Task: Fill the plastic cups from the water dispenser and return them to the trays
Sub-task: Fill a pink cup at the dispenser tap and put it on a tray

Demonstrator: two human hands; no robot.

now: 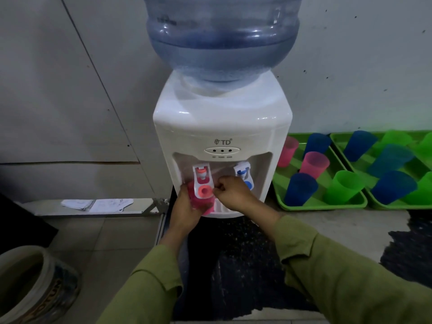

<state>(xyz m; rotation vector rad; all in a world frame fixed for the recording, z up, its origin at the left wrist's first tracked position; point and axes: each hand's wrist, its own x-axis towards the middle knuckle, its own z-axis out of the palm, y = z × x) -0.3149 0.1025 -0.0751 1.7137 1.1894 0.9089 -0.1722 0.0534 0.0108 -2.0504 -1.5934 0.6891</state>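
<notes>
- Standing right at a white water dispenser point(222, 127) mid-frame, with a big blue water bottle point(222, 38) stuck on top.
- Gripping a pink cup point(203, 206) with the left hand point(184, 211), fingers wrapped round its left side, right under the red tap lever point(203, 190) and just above the white drip tray point(222, 210).
- Working that lever with the right hand point(233, 194): fingers curled tight, pinching its right edge by the look of it.
- Not touching the blue tap point(244, 177), just up and right of the right hand's knuckles.
- Can't tell the water level in the cup, too much hand and lever in the way.
- Over at the right of the frame: a left green tray point(322, 205) and a right green tray point(376, 205), touching side by side on the bench point(327, 220), loaded with other cups point(314, 164) in pink, blue and green.
- Lower left corner: a ceramic pot point(30, 284) on the floor.
- Left of the dispenser: some papers point(98, 204) on a low ledge.
- Olive-green sleeves point(350, 277) on both arms.
</notes>
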